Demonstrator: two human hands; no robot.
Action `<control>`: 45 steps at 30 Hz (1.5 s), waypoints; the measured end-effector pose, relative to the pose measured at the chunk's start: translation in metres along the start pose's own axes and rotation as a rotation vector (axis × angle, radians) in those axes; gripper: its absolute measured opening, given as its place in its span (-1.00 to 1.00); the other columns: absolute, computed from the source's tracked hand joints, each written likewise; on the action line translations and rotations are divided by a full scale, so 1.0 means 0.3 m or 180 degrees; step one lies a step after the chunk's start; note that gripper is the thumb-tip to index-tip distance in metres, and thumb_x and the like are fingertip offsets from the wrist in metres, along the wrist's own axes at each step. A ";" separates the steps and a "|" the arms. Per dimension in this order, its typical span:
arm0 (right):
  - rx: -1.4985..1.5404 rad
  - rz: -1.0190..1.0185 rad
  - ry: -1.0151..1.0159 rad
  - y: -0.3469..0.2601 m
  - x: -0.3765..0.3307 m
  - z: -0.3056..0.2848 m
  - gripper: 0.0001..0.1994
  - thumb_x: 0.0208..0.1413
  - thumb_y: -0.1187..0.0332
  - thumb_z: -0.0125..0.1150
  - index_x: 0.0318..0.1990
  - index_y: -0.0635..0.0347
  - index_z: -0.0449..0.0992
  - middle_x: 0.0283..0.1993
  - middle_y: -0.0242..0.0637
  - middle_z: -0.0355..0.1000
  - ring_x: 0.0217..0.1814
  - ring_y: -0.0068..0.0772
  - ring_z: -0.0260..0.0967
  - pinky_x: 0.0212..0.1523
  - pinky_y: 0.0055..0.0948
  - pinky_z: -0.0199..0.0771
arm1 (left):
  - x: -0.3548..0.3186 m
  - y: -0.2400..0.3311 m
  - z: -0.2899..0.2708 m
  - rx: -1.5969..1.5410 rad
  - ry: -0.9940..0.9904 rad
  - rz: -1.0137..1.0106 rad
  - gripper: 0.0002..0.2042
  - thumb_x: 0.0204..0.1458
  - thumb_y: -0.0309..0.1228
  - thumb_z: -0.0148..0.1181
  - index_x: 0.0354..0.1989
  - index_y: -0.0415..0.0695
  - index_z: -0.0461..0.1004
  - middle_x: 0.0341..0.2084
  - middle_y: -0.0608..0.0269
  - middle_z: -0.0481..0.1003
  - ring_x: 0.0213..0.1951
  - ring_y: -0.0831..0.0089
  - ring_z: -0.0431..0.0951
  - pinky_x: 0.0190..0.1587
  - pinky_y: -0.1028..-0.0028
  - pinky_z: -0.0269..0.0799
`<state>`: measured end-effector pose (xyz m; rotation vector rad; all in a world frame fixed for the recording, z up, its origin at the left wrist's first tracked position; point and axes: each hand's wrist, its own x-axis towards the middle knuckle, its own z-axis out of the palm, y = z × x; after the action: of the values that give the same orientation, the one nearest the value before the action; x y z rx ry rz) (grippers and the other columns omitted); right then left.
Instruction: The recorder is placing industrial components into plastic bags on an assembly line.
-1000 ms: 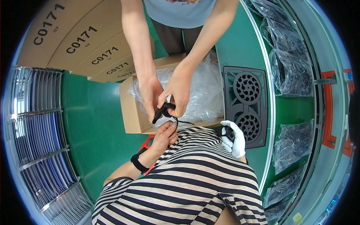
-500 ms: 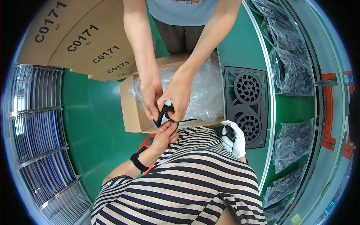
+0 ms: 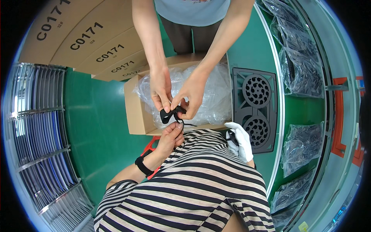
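Head view: left hand (image 3: 171, 136) pinches black cord (image 3: 188, 124); gloved right hand (image 3: 242, 141) grips black part (image 3: 232, 137). Cord-handling seems underway, calling for a steady pinch.

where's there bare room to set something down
Widest: the green floor between the metal rack and the open box. A smaller green patch lies above the black panel, left of the white strip. It is crowded over the box's near edge, where the left hand and the co-worker's hands gather around a small black piece.
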<state>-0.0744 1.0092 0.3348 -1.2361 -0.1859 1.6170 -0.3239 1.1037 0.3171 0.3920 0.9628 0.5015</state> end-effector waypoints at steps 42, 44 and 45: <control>-0.2578 0.0372 -0.1333 0.086 0.072 0.208 -0.58 0.14 0.09 0.13 -0.11 0.34 0.48 -0.36 -0.18 0.47 -0.34 -0.52 0.32 -0.23 -0.49 0.34 | -0.098 -0.103 0.006 0.1808 0.0163 0.0706 -0.84 0.17 -0.44 0.07 -0.45 -0.20 0.38 -0.63 0.55 0.34 -0.56 0.82 0.23 -0.55 0.74 0.08; -0.2486 0.0351 -0.1259 0.099 0.073 0.206 -0.59 0.14 0.08 0.12 -0.13 0.32 0.49 -0.36 -0.19 0.47 -0.35 -0.50 0.31 -0.23 -0.49 0.34 | -0.111 -0.092 0.025 0.1668 0.0185 0.0655 -0.86 0.15 -0.46 0.08 -0.43 -0.22 0.40 -0.61 0.53 0.36 -0.55 0.81 0.26 -0.52 0.74 0.12; -0.2491 0.0344 -0.1255 0.114 0.071 0.202 -0.59 0.14 0.08 0.12 -0.13 0.32 0.49 -0.36 -0.19 0.47 -0.35 -0.50 0.31 -0.23 -0.49 0.34 | -0.115 -0.090 0.030 0.1754 0.0186 0.0576 -0.87 0.15 -0.46 0.08 -0.44 -0.22 0.41 -0.60 0.52 0.37 -0.54 0.81 0.27 -0.52 0.74 0.13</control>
<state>-0.1411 1.0369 0.3273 -1.4867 -1.0979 1.9478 -0.3265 1.0612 0.3308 0.9708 1.1235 0.4059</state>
